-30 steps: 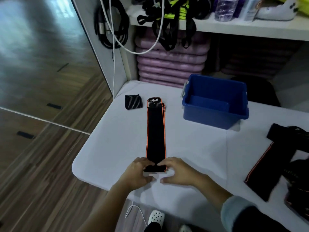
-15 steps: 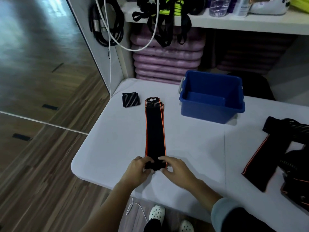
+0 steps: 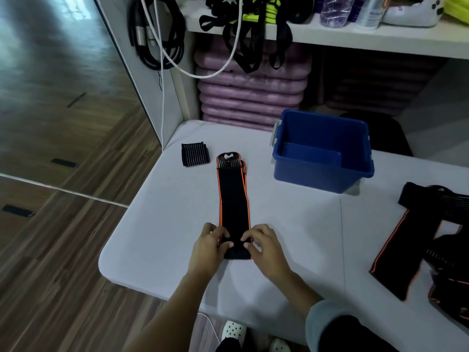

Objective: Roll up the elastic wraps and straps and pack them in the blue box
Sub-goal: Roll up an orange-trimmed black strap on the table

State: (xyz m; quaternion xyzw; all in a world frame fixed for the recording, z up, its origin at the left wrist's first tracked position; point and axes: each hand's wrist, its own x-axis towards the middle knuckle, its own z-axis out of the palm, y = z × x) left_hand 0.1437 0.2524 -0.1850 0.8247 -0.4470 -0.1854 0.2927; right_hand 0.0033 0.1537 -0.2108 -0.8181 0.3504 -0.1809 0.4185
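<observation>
Black elastic wrap (image 3: 233, 199) with orange edging lies flat and long on the smooth white table (image 3: 157, 224). Left hand (image 3: 209, 247) and right hand (image 3: 264, 247) pinch its rolled near end with curled fingers; the glossy blue box (image 3: 322, 151) stands beyond.

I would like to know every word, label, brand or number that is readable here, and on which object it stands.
No text can be read for certain.
On the white bottle: blue label print, too blurred to read.
On the orange-edged wrap: a white mark at its far end, no legible letters.
</observation>
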